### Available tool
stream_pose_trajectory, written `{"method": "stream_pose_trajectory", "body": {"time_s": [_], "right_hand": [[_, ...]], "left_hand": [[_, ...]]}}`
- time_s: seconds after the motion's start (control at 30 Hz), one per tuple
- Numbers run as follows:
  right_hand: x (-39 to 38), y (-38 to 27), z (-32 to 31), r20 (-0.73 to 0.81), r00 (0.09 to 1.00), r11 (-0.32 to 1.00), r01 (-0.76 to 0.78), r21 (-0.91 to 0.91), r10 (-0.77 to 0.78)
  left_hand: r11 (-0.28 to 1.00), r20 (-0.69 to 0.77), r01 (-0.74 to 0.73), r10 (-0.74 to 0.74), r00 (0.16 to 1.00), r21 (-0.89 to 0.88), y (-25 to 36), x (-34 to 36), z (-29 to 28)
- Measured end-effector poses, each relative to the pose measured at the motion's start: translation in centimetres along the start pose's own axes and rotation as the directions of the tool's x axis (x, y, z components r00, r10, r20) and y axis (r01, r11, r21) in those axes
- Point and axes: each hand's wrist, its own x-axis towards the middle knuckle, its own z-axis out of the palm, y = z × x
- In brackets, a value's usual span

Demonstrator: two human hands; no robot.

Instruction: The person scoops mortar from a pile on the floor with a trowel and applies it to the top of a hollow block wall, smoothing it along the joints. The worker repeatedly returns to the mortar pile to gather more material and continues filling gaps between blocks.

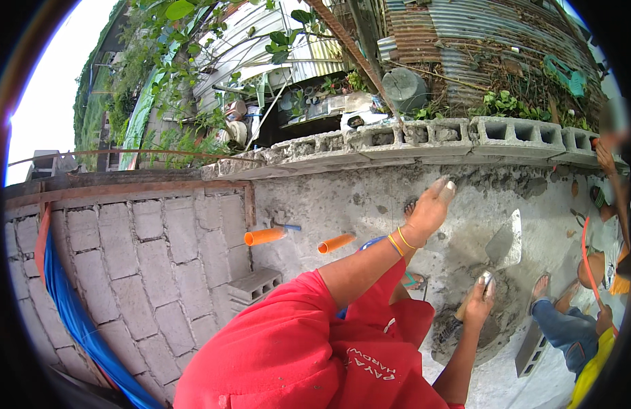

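Note:
My right hand (478, 300) is closed round the handle of a trowel, low over a heap of wet grey mortar (510, 317). The trowel's pointed metal blade (504, 244), smeared with mortar, reaches away from me above the concrete floor. Part of a wooden handle shows beside the palm. My left hand (428, 210), with yellow bands at its wrist, is stretched out toward the low hollow-block wall (520, 133). Its thumb and fingers are loosely apart, and nothing shows in them; the palm side is hidden.
Two orange pipes (264, 236) stick up at the left, near a blue-handled tool (287, 226). Loose hollow blocks lie at the left (255, 285) and right (532, 349). Co-workers are at the right edge, one in jeans (564, 334), near a red hose (585, 249). Blue tarpaulin (80, 317) hangs far left.

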Motion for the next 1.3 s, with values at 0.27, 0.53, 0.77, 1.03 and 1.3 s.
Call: {"method": "stream_pose_trajectory", "body": {"time_s": [0.27,0.53,0.77,1.03,1.3], "right_hand": [[-12.2,7.6,-3.0,0.06,0.975,0.968,-0.219,0.125,0.213],[-16.0,15.2,-9.2,0.077,0.861,0.83,-0.505,0.237,0.502],[-18.8,14.2,-11.7,0.25,0.762,0.679,-0.647,0.348,0.598],[-20.3,10.5,-4.6,0.265,0.839,0.88,-0.441,-0.178,0.474],[-22.3,5.7,7.6,0.273,0.897,0.705,-0.059,-0.706,0.348]], "left_hand": [[0.98,0.633,0.045,-0.158,0.758,0.192,-8.5,-15.3,15.3],[0.897,0.563,-0.181,-0.087,0.822,0.403,-10.6,-18.6,-1.0],[0.943,-0.404,0.087,0.054,0.913,0.322,-11.0,-16.9,-35.2],[0.947,-0.78,-0.006,0.269,0.565,0.322,-1.4,-15.6,-65.2],[0.842,-0.572,-0.21,0.5,0.65,0.497,4.7,-10.5,-78.7]]}}
